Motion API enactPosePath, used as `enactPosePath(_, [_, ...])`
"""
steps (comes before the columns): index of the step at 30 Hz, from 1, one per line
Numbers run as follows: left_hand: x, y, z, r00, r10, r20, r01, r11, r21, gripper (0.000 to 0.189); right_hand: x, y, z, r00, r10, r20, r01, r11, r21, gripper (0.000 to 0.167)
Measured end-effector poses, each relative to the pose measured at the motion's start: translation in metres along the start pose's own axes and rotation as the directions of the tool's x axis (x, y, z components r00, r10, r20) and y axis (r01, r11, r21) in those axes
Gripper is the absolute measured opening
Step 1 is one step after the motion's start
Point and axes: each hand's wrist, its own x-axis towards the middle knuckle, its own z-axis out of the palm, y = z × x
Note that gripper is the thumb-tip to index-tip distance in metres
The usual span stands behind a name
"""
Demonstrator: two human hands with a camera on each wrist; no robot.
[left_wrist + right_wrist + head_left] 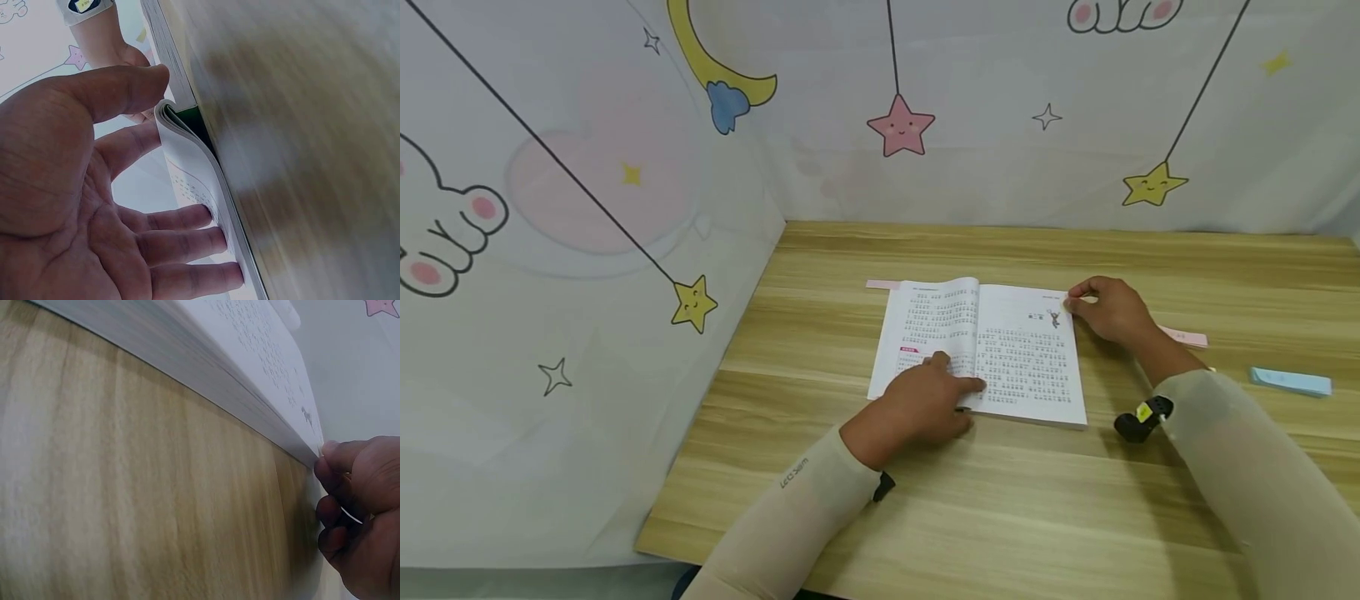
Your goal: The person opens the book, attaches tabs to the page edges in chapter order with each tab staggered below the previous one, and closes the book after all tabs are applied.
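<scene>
white backdrop (970,50) printed with a pink star (901,129), yellow stars (1156,187) and a crescent moon (703,62), hung behind and to the left of a wood-grained tabletop (1045,500). near the middle of the tabletop lies a paperback book (1026,350), spread at two printed pages: the left-hand page bears rows of small characters and a pink heading bar, the right-hand page more rows beneath a small drawn figure. beside the spine the left-hand leaves bow upward; the left wrist view shows them as a rounded fold at the book's lower edge, with dark green beneath. a pale pink strip (882,284) projects past the book's upper left corner; whether it is held between the leaves or lies under them cannot be told. the left hand (925,400) rests on the lower part of the book with fingers spread, grasping nothing, fingertips against the left-hand page. the right hand (1108,310) pinches the upper outer corner of the right-hand page between thumb and forefinger; how many leaves are caught is unclear. to the right, a pink strip with markings (1185,337) lies partly behind the right forearm, and a light blue strip (1291,382) lies farther out.
</scene>
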Motion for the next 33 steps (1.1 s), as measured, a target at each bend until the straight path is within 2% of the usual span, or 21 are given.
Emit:
enactPosePath(14, [0.000,0.000,0.000,1.000,-0.003,-0.002,0.003,1.000,-0.005,0.050,-0.002,-0.005,0.001,1.000,-0.013,-0.029,0.012,0.999,-0.030,0.035])
enactPosePath(20, [0.000,0.000,0.000,1.000,0.001,-0.001,-0.001,1.000,0.001,0.050,-0.002,-0.010,0.000,0.998,0.011,-0.058,-0.017,0.994,-0.110,0.043])
enactPosePath(22, [0.000,0.000,0.000,1.000,0.001,-0.003,-0.001,1.000,0.002,0.050,-0.003,-0.012,0.001,0.995,-0.003,-0.103,-0.012,0.989,-0.149,0.043])
enactPosePath(26, [0.001,-0.001,0.001,1.000,-0.003,0.001,0.003,1.000,0.000,0.050,-0.006,-0.015,0.006,0.978,-0.106,-0.177,0.063,0.971,-0.232,0.025])
enactPosePath(29, [0.001,0.000,0.001,1.000,-0.003,0.004,0.003,1.000,-0.005,0.050,-0.012,-0.017,0.009,0.968,-0.191,-0.161,0.137,0.945,-0.297,0.020])
enactPosePath(33, [0.001,0.000,0.001,1.000,0.000,-0.005,0.000,1.000,-0.003,0.049,-0.023,-0.023,0.006,0.977,-0.206,-0.047,0.174,0.912,-0.372,0.030])
